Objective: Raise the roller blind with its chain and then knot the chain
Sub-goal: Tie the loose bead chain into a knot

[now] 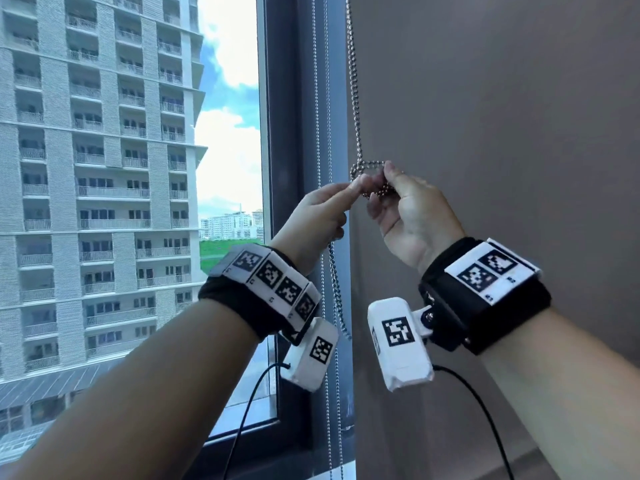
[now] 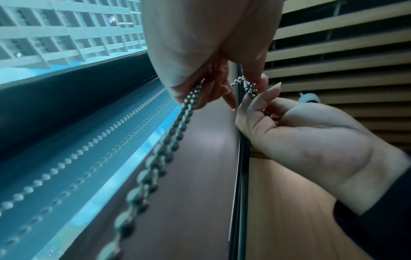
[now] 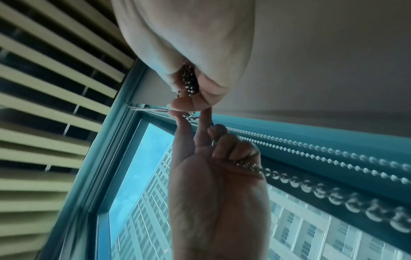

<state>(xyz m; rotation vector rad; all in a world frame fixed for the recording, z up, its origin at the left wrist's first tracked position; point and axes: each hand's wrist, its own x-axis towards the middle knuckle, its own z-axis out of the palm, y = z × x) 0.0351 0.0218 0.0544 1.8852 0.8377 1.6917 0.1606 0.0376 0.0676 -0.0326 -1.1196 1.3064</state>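
Nearest, two forearms wear black wrist straps with white coded tags. Beyond them, both hands meet at the ball chain, which hangs along the window frame. The left hand, on the glass side of the chain, has its lower fingers curled round the hanging doubled strand while its forefinger and thumb reach toward the knot. The right hand, on the wall side of the chain, is clenched on a bunched loop of beads, pinching it between thumb and fingertips. Between the two hands a loose knot sits in the chain. A thinner second chain hangs against the frame, behind the first. Farthest, through the glass, stands a tall apartment block.
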